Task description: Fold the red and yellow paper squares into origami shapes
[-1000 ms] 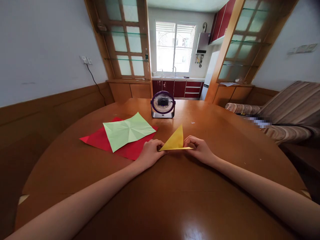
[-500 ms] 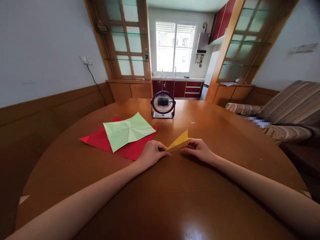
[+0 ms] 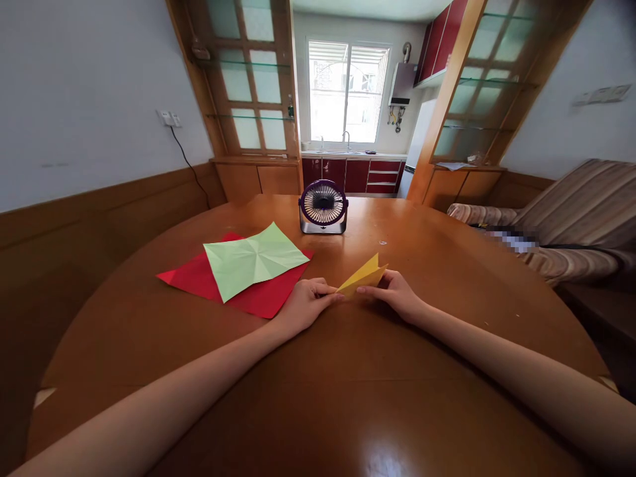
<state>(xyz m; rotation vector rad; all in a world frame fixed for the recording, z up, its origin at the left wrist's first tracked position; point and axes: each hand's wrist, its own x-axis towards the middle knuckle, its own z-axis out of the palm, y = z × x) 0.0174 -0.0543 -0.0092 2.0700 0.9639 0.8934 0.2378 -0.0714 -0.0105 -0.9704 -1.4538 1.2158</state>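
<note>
A folded sheet of yellow paper (image 3: 362, 275) is held between my hands just over the middle of the table, its flaps spreading apart toward the upper right. My left hand (image 3: 311, 302) pinches the narrow left tip of it between thumb and fingers. On the right side, my right hand (image 3: 395, 296) grips the paper with the thumb on the near face and the fingers behind it, mostly hidden. To the left lies a creased light green sheet of paper (image 3: 256, 258) on top of a red sheet of paper (image 3: 191, 278), close by my left hand.
A small purple desk fan (image 3: 323, 207) stands beyond my hands on the wooden table (image 3: 318, 411). A striped sofa (image 3: 586, 218) is at the right. A black cord (image 3: 187, 158) hangs from the wall socket at left.
The yellow paper has shifted slightly right and its flaps stand further apart. My right thumb has moved onto its near face. The green and red sheets stay put.
</note>
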